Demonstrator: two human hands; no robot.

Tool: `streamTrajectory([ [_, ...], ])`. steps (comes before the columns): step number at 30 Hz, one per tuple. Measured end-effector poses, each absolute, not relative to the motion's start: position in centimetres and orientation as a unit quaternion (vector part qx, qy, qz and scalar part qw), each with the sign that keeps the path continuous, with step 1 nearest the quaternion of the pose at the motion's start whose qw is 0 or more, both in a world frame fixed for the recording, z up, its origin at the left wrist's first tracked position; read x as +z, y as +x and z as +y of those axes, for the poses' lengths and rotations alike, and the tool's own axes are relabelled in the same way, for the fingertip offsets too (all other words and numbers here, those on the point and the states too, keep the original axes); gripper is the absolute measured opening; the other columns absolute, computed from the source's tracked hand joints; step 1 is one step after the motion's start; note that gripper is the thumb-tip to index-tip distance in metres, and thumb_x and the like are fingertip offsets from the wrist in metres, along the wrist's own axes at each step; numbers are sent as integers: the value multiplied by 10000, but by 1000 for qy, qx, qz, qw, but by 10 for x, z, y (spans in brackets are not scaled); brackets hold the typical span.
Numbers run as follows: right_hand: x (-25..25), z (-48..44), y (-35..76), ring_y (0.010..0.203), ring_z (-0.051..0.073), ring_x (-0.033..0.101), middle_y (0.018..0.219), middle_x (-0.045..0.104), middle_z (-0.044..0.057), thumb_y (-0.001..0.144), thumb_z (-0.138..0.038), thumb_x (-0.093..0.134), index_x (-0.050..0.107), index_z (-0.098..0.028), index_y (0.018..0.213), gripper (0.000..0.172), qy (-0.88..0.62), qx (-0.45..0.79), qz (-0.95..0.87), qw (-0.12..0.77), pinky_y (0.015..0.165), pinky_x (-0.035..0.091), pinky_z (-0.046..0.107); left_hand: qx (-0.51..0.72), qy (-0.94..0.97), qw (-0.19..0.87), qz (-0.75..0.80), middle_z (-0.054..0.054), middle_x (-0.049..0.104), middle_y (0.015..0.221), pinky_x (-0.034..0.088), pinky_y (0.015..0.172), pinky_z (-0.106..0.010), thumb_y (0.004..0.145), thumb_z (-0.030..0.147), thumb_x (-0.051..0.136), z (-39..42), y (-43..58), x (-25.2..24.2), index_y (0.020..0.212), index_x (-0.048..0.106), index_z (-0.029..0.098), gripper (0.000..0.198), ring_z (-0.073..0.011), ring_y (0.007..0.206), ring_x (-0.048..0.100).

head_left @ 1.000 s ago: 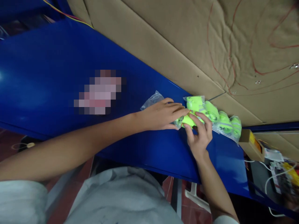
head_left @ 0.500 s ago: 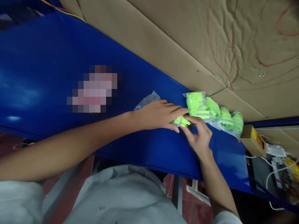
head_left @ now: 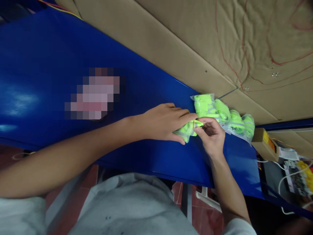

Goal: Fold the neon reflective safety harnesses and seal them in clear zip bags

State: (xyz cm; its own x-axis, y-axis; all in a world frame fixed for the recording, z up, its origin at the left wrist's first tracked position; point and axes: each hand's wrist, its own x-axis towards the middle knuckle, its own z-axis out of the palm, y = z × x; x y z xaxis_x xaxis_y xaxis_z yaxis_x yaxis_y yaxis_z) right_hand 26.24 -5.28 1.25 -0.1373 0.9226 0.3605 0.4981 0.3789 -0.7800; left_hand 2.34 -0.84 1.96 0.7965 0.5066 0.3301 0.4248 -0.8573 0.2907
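Between my hands, above the blue table [head_left: 156, 160], is a neon yellow-green fabric bundle [head_left: 186, 131] with grey reflective stripes and a thin red line across it. Clear plastic seems to cover part of it. My left hand [head_left: 165, 120] lies over the bundle from the left, its thumb below and fingers on top, gripping it. The thumb and fingers of my right hand [head_left: 211, 134] pinch its right end. Just behind my right hand lie several similar rolled neon bundles in clear plastic bags [head_left: 236, 122], in a row along the table's back edge.
A small cardboard box [head_left: 262, 143] stands at the table's right end, near white cables [head_left: 281, 192] and yellow items [head_left: 304, 173]. A blurred-out pinkish item [head_left: 94, 96] lies to the left. Brown sheeting [head_left: 195, 42] with red lines borders the table's back.
More of the neon bundle shows between my hands, and my right hand has moved slightly right with its end. The clear plastic that stuck out behind my left hand is out of sight.
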Motion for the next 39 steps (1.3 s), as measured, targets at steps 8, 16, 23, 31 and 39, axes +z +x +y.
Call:
streamTrajectory([
  [8, 6, -69, 243, 708, 147, 638, 841, 696, -8, 817, -261, 817, 666, -241, 1063, 289, -498, 127, -738, 437, 670, 548, 289, 202, 890, 270, 307, -61, 710, 1281, 455, 798, -291, 906, 478, 710, -18, 34, 28, 1459, 391, 244, 679, -240, 1095, 707],
  [16, 19, -64, 254, 885, 187, 771, 1020, 801, 27, 891, -245, 756, 766, -252, 1083, 192, -456, 317, -723, 412, 792, 638, 321, 114, 881, 246, 389, -51, 755, 991, 447, 742, -321, 745, 814, 655, -8, 22, 36, 1195, 618, 243, 728, -309, 915, 726],
  [23, 22, -71, 242, 872, 184, 781, 998, 807, -1, 897, -102, 695, 803, -301, 1068, 285, -424, 168, -799, 392, 766, 635, 290, 143, 885, 280, 343, -30, 758, 984, 398, 692, -286, 901, 668, 594, -13, 26, 38, 1118, 655, 241, 483, -249, 879, 713],
  [31, 39, -66, 261, 851, 169, 723, 998, 770, 26, 1026, -271, 551, 707, -269, 1297, 313, -392, 274, -829, 290, 744, 577, 298, 210, 804, 465, 304, -20, 751, 905, 462, 715, -259, 897, 585, 644, -13, 30, 36, 1056, 725, 206, 419, -202, 845, 705],
  [39, 48, -72, 262, 1068, 260, 586, 828, 679, 32, 967, -675, 515, 728, -251, 1004, 475, -381, 192, -881, 206, 907, 440, 411, 275, 672, 620, 297, -40, 758, 993, 542, 773, -278, 895, 525, 668, -14, 40, 24, 993, 765, 189, 363, -217, 949, 700],
])
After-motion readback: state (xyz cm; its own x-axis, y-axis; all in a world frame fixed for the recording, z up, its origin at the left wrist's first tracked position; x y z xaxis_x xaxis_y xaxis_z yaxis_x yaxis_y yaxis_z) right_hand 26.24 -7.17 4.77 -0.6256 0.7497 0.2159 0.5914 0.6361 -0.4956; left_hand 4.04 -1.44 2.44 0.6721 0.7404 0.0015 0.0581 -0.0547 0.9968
